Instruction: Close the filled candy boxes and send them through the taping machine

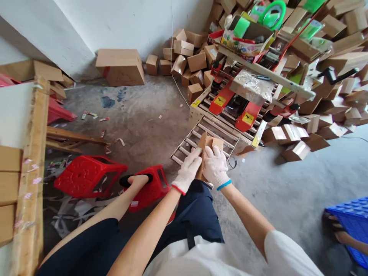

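Both my hands wear white knit gloves and grip one small brown cardboard box (209,144) just above my knee. My left hand (188,170) closes on the box's left side. My right hand (215,166) wraps its right side and a flap. The box's top flaps stand open. It is held at the near end of a metal roller conveyor (201,134) that leads into a red carton-sealing machine (232,103). I sit with my left leg stretched out, foot on a red plastic stool (149,188).
A heap of small cardboard boxes (189,57) fills the back and right. A big carton (120,67) stands by the wall. A tipped red stool (86,174) lies left, a wooden bench edge (31,153) beside it. A blue crate (352,226) and another person's foot (335,226) are at right.
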Motion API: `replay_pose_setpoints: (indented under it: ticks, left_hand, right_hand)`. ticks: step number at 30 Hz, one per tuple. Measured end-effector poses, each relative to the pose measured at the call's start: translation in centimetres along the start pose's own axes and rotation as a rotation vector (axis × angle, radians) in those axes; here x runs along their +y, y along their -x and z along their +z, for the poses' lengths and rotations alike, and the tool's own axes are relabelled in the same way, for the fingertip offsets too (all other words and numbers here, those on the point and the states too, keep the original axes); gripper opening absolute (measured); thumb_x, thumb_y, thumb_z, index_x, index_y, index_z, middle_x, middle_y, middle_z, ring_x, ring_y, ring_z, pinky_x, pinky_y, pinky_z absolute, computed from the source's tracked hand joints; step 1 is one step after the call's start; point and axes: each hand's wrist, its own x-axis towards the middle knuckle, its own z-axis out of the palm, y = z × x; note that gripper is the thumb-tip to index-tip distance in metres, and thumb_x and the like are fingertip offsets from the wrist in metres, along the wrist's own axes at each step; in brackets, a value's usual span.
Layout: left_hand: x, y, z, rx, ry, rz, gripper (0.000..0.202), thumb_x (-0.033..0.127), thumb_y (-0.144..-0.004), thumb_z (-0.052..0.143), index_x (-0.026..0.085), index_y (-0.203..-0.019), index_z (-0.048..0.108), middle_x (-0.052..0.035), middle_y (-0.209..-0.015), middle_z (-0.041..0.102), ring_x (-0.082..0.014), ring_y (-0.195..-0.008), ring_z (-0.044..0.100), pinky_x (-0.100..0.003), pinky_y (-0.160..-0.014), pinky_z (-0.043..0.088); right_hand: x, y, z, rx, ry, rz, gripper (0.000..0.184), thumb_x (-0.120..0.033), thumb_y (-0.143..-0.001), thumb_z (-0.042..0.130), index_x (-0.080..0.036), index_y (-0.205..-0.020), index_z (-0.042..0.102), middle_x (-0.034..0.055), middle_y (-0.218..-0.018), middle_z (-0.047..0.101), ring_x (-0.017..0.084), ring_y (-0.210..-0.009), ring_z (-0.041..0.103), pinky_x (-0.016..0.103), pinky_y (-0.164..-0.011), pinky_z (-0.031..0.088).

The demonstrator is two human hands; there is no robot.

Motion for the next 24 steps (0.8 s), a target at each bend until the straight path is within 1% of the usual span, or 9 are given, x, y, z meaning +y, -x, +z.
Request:
replay_pose_setpoints:
  ticks: [3, 6, 8, 10, 13, 16, 18, 20, 24]
  left_hand:
    - [-0.1, -1.4, 0.4, -0.03, -0.335, 0.15, 0.049, 0.04, -0.101, 0.049, 0.024, -0.147, 0.056, -0.0049, -0.16, 0.045, -0.0225, -0.152, 0.035, -0.042, -0.13, 0.022]
    - [-0.2, -2.2, 0.7, -0.085, -0.568, 0.24, 0.049, 0.039, -0.102, 0.048, 0.024, -0.148, 0.055, -0.0082, -0.164, 0.038, -0.026, -0.153, 0.032, -0.046, -0.129, 0.023]
    - [-0.2, -2.4, 0.8, -0.103, -0.659, 0.23, 0.049, 0.04, -0.101, 0.049, 0.027, -0.148, 0.055, -0.0072, -0.166, 0.034, -0.029, -0.154, 0.029, -0.048, -0.128, 0.025]
    - [-0.2, -2.3, 0.9, -0.109, -0.706, 0.202, 0.048, 0.041, -0.099, 0.053, 0.031, -0.146, 0.057, -0.0044, -0.167, 0.031, -0.0324, -0.155, 0.026, -0.051, -0.127, 0.024]
    - [-0.1, -2.4, 0.6, -0.148, -0.623, 0.147, 0.048, 0.04, -0.096, 0.057, 0.033, -0.143, 0.06, -0.001, -0.168, 0.029, -0.0333, -0.156, 0.022, -0.051, -0.128, 0.021]
    - [0.4, -2.4, -0.6, -0.252, -0.336, 0.058, 0.047, 0.044, -0.098, 0.053, 0.033, -0.143, 0.06, 0.0011, -0.166, 0.035, -0.0269, -0.155, 0.028, -0.042, -0.128, 0.026]
    - [0.7, -1.7, -2.2, -0.196, -0.195, -0.036, 0.048, 0.049, -0.099, 0.051, 0.033, -0.144, 0.059, 0.0013, -0.162, 0.042, -0.0246, -0.153, 0.033, -0.041, -0.129, 0.025]
    - [0.6, -0.2, -4.3, -0.014, -0.144, -0.14, 0.052, 0.053, -0.099, 0.051, 0.033, -0.147, 0.056, 0.0001, -0.159, 0.047, -0.0246, -0.151, 0.037, -0.043, -0.129, 0.023]
    - [-0.9, 5.7, -10.2, 0.328, -0.082, -0.313, 0.052, 0.056, -0.096, 0.055, 0.03, -0.142, 0.06, -0.0036, -0.152, 0.055, -0.0261, -0.144, 0.048, -0.044, -0.126, 0.032]
  right_hand:
    - [0.9, -0.3, 0.6, 0.057, -0.095, 0.078, 0.036, -0.021, -0.083, 0.058, -0.017, -0.117, 0.07, 0.0174, -0.125, 0.063, 0.038, -0.127, 0.046, 0.057, -0.107, 0.042]
    - [2.6, 0.3, 0.8, 0.153, -0.346, 0.013, 0.029, -0.023, -0.09, 0.051, -0.019, -0.112, 0.07, 0.0136, -0.122, 0.065, 0.031, -0.127, 0.052, 0.051, -0.113, 0.042]
    - [3.4, 1.5, 0.7, 0.245, -0.521, 0.001, 0.033, -0.03, -0.095, 0.049, -0.02, -0.122, 0.065, 0.0122, -0.136, 0.059, 0.028, -0.134, 0.049, 0.049, -0.117, 0.041]
    - [3.3, 3.4, 0.8, 0.317, -0.592, 0.056, 0.053, -0.042, -0.097, 0.051, -0.021, -0.146, 0.047, 0.0135, -0.156, 0.042, 0.029, -0.146, 0.038, 0.052, -0.12, 0.037]
    - [2.2, 6.4, 1.4, 0.167, -0.432, -0.015, 0.094, -0.056, -0.086, 0.065, -0.018, -0.161, 0.022, 0.0181, -0.167, 0.022, 0.039, -0.155, 0.019, 0.067, -0.123, 0.024]
    - [1.8, 7.1, 2.2, -0.024, -0.202, -0.1, 0.102, -0.045, -0.074, 0.078, -0.017, -0.159, 0.029, 0.02, -0.167, 0.023, 0.048, -0.153, 0.017, 0.075, -0.121, 0.012]
    - [2.8, 4.8, 2.4, -0.024, -0.118, -0.056, 0.101, -0.031, -0.07, 0.078, -0.014, -0.158, 0.031, 0.0214, -0.167, 0.023, 0.048, -0.153, 0.019, 0.073, -0.122, 0.012]
    - [5.2, 0.3, 1.9, 0.042, -0.087, 0.038, 0.095, -0.028, -0.072, 0.074, -0.008, -0.156, 0.034, 0.0262, -0.165, 0.025, 0.049, -0.152, 0.02, 0.071, -0.121, 0.015]
    - [11.9, -10.6, -1.9, 0.262, -0.19, 0.17, 0.083, -0.056, -0.088, 0.058, 0.004, -0.143, 0.047, 0.0393, -0.152, 0.035, 0.054, -0.146, 0.026, 0.076, -0.113, 0.013]
